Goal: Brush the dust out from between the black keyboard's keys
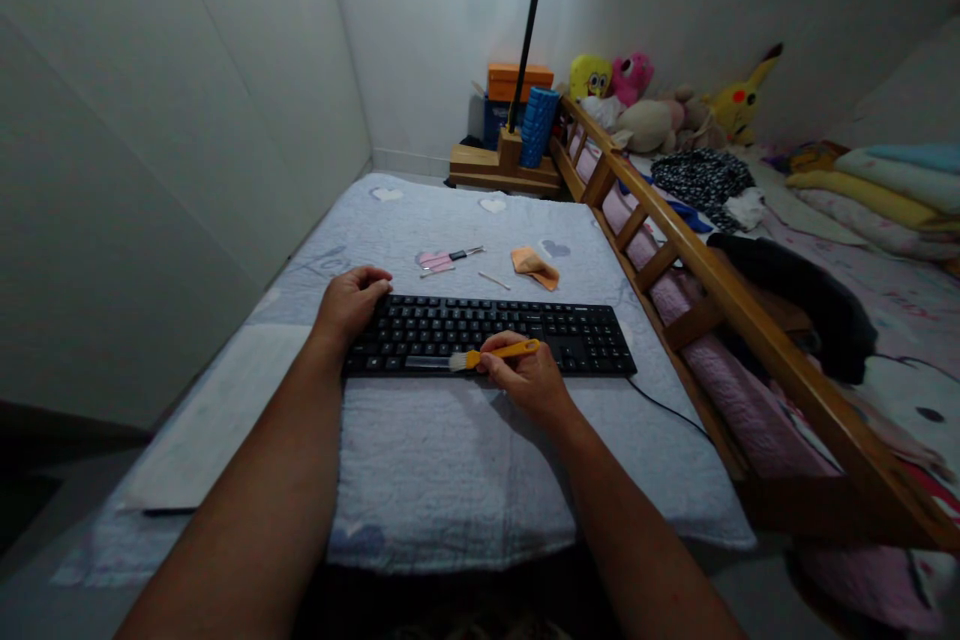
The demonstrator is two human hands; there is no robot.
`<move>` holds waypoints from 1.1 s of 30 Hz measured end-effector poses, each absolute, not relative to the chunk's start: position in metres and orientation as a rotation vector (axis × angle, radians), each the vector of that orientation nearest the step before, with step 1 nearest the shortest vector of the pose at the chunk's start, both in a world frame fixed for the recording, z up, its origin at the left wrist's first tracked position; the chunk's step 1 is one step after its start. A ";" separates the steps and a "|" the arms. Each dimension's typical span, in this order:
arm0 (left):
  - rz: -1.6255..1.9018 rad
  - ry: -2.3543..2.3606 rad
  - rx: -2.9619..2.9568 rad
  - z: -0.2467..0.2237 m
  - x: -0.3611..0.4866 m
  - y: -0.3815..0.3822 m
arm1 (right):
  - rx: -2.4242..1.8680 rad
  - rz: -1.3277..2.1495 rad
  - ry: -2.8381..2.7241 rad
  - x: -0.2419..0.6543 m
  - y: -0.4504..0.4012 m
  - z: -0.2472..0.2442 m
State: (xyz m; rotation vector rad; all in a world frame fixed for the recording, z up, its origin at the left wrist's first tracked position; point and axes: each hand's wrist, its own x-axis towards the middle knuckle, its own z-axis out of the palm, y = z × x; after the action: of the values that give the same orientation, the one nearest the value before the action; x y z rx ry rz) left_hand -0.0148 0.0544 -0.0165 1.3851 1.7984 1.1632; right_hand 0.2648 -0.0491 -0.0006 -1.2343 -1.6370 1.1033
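Now a keyboard (465, 322) lies on the cloth (427, 480), the right hand (529, 375) pinching a brush (471, 359) over its near keys, the left hand (349, 308) half curled at its left end, grip hard to see.

Long black rectangular keyboard (442, 325): plastic, keys mostly matt. Slim yellow-handled brush (472, 358): smooth plastic-looking handle, pale fibrous bristles. Crumpled orange cloth (535, 267): matt. Pale blue heart-patterned cloth cover (420, 460): matt, quilted, slightly rough. Long brown wooden rail (750, 317): smooth, semi-glossy.
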 end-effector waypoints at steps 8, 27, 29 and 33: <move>1.148 1.800 1.375 -0.012 -0.012 0.052 | -1.319 0.917 -1.583 0.278 -0.048 0.001; 1.164 1.802 1.367 -0.013 -0.013 0.052 | -1.281 0.896 -1.761 0.272 -0.051 -0.001; 1.163 1.800 1.369 -0.013 -0.013 0.052 | -1.303 0.843 -1.768 0.276 -0.050 0.001; 1.165 1.793 1.367 -0.015 -0.013 0.053 | -1.319 0.744 -1.762 0.282 -0.049 0.004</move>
State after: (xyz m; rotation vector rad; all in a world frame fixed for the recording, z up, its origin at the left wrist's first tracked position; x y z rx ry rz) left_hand -0.0131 0.0526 -0.0146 1.3671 1.7930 1.1650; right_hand 0.2822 -0.0488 0.0044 -1.3193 -1.7624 0.7440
